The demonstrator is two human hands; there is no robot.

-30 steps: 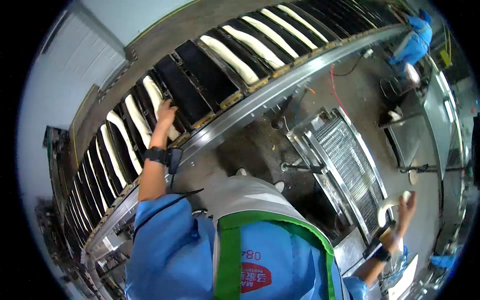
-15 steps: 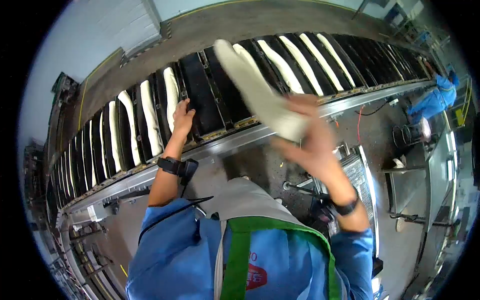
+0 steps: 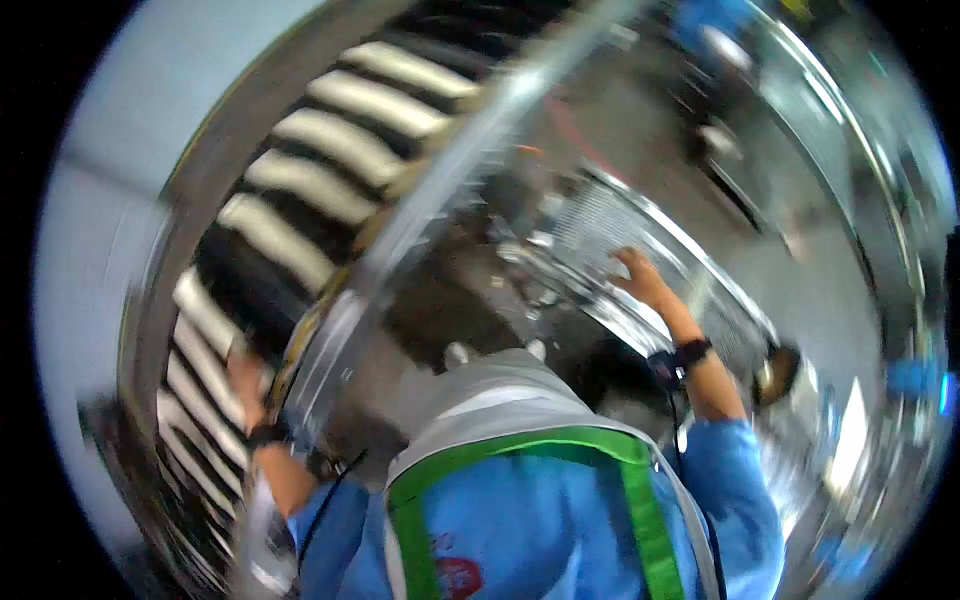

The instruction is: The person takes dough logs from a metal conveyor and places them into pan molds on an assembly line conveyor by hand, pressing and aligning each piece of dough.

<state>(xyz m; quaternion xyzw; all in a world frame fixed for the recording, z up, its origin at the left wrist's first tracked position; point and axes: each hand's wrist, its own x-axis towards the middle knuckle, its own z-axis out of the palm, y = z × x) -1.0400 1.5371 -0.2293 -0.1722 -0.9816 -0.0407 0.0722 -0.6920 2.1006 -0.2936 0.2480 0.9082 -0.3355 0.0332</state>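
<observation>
My left hand (image 3: 247, 380) is at the near side of the slatted line, beside a long cream-white strip (image 3: 205, 305). Motion smears its fingers, so whether it touches the strip is unclear. My right hand (image 3: 640, 280) is off to the right, above a ridged metal conveyor (image 3: 625, 225). Its fingers are apart and nothing shows between them. Several more pale, soft-looking strips (image 3: 340, 140) lie in a row across the line, each on a dark slat. What the strips are made of cannot be made out.
A metal rail (image 3: 430, 190) runs along the near edge of the slatted line. A red hose (image 3: 575, 130) hangs beyond the ridged conveyor. Part of a person in blue (image 3: 705, 20) shows at the top right. Much of the view is blurred.
My view has swung to the right. My right hand has let go of the pale strip it held and moved over to the ridged conveyor. My left hand stays by the line.
</observation>
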